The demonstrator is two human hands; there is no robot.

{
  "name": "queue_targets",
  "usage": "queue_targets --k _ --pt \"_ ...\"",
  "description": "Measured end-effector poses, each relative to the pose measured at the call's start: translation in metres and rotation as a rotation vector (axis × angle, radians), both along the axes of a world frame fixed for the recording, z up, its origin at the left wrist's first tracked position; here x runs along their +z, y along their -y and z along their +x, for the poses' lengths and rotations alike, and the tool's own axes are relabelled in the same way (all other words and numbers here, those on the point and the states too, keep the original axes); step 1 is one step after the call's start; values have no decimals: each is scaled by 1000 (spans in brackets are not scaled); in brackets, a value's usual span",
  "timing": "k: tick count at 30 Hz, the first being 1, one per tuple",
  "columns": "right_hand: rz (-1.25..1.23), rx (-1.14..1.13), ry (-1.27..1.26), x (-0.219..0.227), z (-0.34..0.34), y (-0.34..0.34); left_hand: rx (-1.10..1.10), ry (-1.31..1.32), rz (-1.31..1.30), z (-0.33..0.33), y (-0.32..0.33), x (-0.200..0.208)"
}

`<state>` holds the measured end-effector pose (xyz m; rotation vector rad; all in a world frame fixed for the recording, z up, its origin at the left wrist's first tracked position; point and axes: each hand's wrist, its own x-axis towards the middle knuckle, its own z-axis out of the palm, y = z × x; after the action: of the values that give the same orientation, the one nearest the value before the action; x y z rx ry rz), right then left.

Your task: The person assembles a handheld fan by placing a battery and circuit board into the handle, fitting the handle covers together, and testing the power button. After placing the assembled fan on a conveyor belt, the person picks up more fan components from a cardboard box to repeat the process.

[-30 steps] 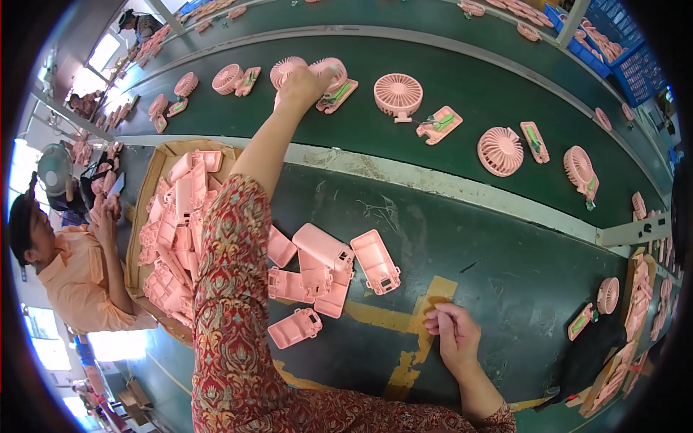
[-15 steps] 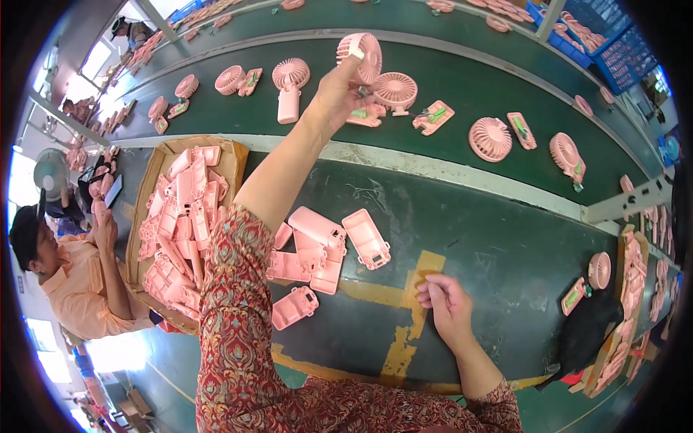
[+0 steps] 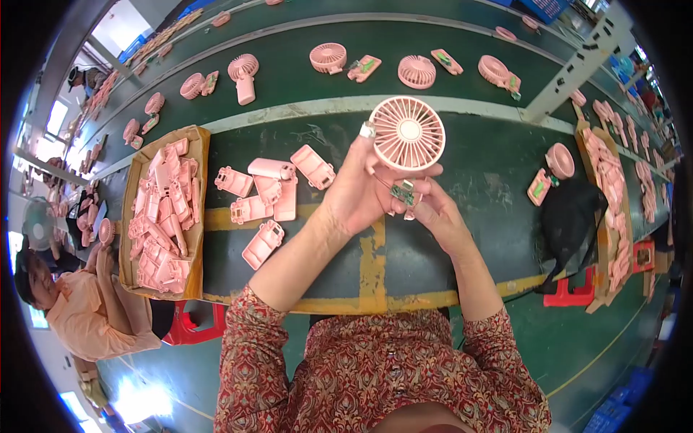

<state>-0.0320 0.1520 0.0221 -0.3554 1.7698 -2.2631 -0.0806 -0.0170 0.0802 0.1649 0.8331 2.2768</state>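
My left hand [image 3: 352, 184] holds a pink round fan head [image 3: 409, 133], its slatted grille turned up, over the dark work table. A white wrapping shows on one left fingertip. Just below the fan head, a small green circuit board [image 3: 403, 193] hangs at a wire. The fingers of my right hand [image 3: 440, 216] are closed at this board, with a bit of pink plastic beside them. Left of my hands, several pink handle shells [image 3: 263, 244] lie loose on the table.
A cardboard box [image 3: 196, 268] full of pink shells stands at the left, near a seated co-worker [image 3: 94, 310]. Fan parts lie along the green conveyor belt [image 3: 289, 81] beyond the table. At right are another fan head [image 3: 559, 160], a black cloth-like bundle [image 3: 574, 224] and a second shell box.
My left hand has come back from over the belt to the table with the fan head. My right hand has moved up to the circuit board. The view has shifted too.
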Motion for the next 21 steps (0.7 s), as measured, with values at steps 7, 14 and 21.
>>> queue_targets --k 7,14,21 --pt "-532 -55 414 -14 42 -5 85 -72 -74 51 -8 -30" --pt "-16 -203 525 -20 82 -19 365 -89 -156 70 27 -79" --pt "1058 -234 -561 16 87 -24 335 -112 -314 81 45 -81"
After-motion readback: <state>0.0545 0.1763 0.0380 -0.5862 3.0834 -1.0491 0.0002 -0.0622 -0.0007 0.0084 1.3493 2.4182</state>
